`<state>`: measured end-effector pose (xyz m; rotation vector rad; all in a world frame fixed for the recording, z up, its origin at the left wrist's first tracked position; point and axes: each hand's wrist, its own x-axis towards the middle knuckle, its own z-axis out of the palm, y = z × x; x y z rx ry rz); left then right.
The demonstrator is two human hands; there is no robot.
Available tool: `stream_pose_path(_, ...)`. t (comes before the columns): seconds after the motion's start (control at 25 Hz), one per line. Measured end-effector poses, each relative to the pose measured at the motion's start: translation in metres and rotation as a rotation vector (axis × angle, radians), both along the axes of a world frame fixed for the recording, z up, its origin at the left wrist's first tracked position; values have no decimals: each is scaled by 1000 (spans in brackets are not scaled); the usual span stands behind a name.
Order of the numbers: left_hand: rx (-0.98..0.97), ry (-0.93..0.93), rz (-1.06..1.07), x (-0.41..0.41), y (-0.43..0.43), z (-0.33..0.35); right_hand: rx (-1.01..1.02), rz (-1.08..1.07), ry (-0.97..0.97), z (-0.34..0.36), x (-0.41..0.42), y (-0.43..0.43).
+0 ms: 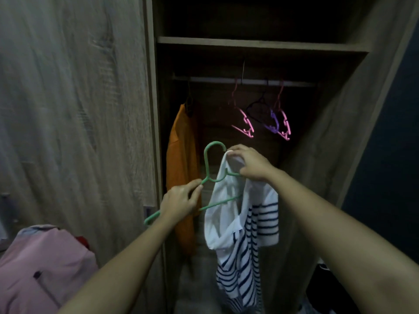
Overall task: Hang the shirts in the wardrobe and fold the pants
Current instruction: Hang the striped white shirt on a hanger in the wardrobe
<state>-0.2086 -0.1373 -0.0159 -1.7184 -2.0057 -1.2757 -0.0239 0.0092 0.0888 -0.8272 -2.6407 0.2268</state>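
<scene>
I stand before the open wardrobe [260, 45]. My left hand [181, 201] grips the left arm of a green plastic hanger [209, 165], whose hook points up. My right hand [250, 163] pinches the collar of a white shirt with navy stripes [244, 225] and holds it over the hanger's right arm. The shirt hangs down limp from my hand, and the hanger's right end is hidden inside it. An orange shirt [181, 168] hangs on the rail [249, 81] at the left.
Two pink hangers [246, 125] and a purple one [273, 122] hang bare on the rail at the right. A shut wardrobe door [74, 109] fills the left. A pile of pink clothes [43, 266] lies at the lower left. The open door [353, 123] stands at the right.
</scene>
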Motion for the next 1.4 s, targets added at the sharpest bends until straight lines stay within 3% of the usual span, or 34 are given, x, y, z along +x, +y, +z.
stream_pose_path(0.12, 166, -164, -77, 7, 12, 13, -17, 81, 92, 20, 11, -3)
stream_pose_path(0.2, 229, -173, -140, 2, 16, 27, 232, -5, -33, 29, 25, 0)
stream_pose_path(0.32, 337, 9, -56, 4, 28, 50, 536, -106, -84, 34, 32, 7)
stream_pose_path(0.4, 438, 125, 165, 11, 35, 49, 581, -123, -15, 38, 27, 12)
stream_pose_path(0.48, 531, 280, 205, 22, 39, 22, 578, -130, 50, 42, 26, 16)
stream_pose_path(0.56, 400, 427, 139, 42, 39, -24, 546, -154, 150, 47, 30, 17)
stream_pose_path(0.6, 242, 376, 118, 49, 42, -45, 516, -167, 206, 50, 34, 17)
stream_pose_path(0.68, -148, 26, 91, 48, 52, -65, 454, -176, 310, 57, 43, 19)
stream_pose_path(0.76, -415, -276, -174, 34, 68, -62, 438, -164, 380, 62, 59, 26)
stream_pose_path(0.84, -497, -332, -408, 16, 79, -40, 444, -163, 390, 60, 79, 37)
stream_pose_path(1.08, -696, -516, -470, -41, 92, 37, 498, -261, 232, 18, 130, 68)
stream_pose_path(1.24, -784, -473, -338, -34, 96, 81, 728, -243, 65, 6, 129, 73)
stream_pose_path(1.32, -804, -233, -141, -24, 107, 101, 799, -257, -7, 3, 113, 70)
stream_pose_path(1.4, -698, 33, 113, 6, 111, 116, 730, -286, 35, 3, 92, 62)
